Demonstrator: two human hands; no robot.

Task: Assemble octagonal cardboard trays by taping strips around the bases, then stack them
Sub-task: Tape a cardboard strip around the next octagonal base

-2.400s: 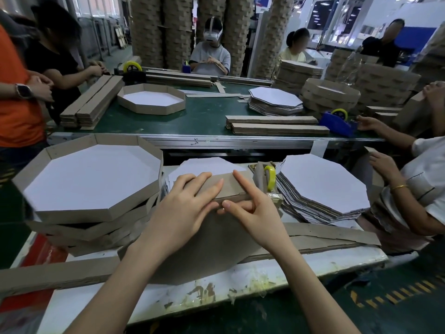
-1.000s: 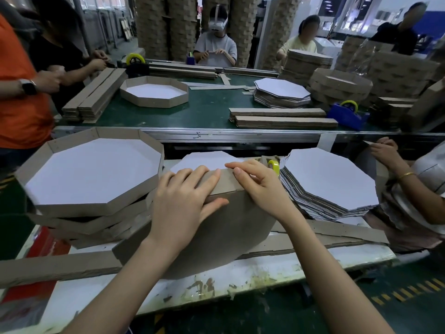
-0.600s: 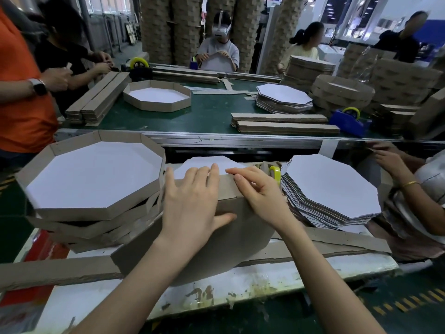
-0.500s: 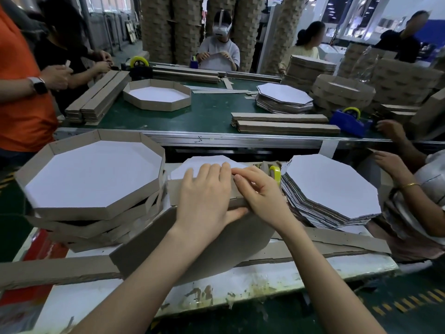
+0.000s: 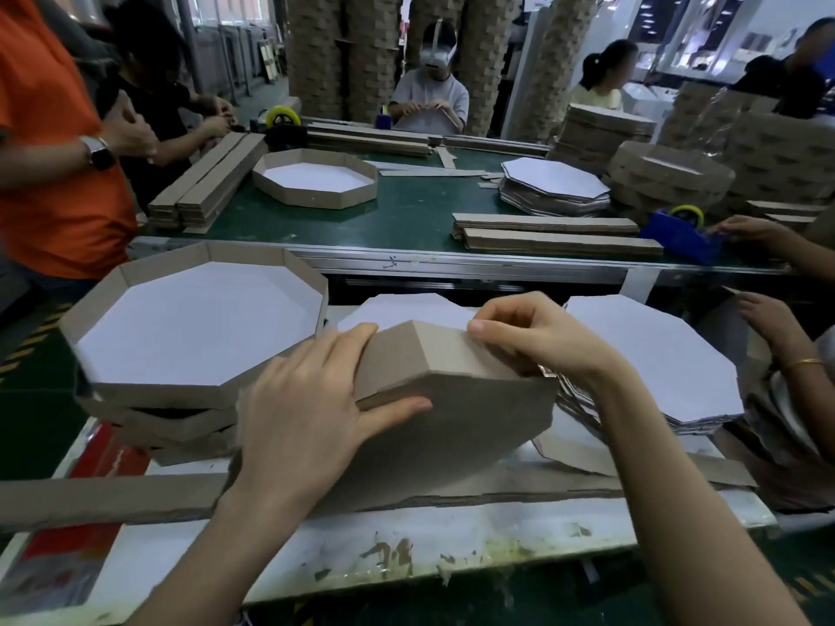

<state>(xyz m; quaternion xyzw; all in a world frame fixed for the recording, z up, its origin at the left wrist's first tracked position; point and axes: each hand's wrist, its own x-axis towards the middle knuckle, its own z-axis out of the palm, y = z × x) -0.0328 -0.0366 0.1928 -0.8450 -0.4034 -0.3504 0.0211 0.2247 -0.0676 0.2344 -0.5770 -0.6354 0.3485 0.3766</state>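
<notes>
The tray in work stands tilted on the white table, its brown octagonal base (image 5: 456,426) facing me. A brown cardboard strip (image 5: 424,354) is bent round the base's upper edge, with one folded corner toward me. My left hand (image 5: 307,399) lies flat against the strip's left part, its thumb stretched across the base. My right hand (image 5: 533,341) grips the strip's top edge on the right, fingers curled over it. A stack of finished trays (image 5: 135,390) with white insides sits to the left. The tape dispenser is hidden behind my hands.
A pile of flat white octagonal bases (image 5: 655,354) lies at the right, beside another person's hand (image 5: 768,318). Loose strips (image 5: 90,494) lie across the table front. Beyond is a green conveyor (image 5: 406,219) with a tray, strip bundles, a blue tape dispenser (image 5: 682,232) and several workers.
The tray has turned, so a folded corner of the strip now faces me. My left hand slid down and left along the strip. My right hand shifted right and curled over the top edge.
</notes>
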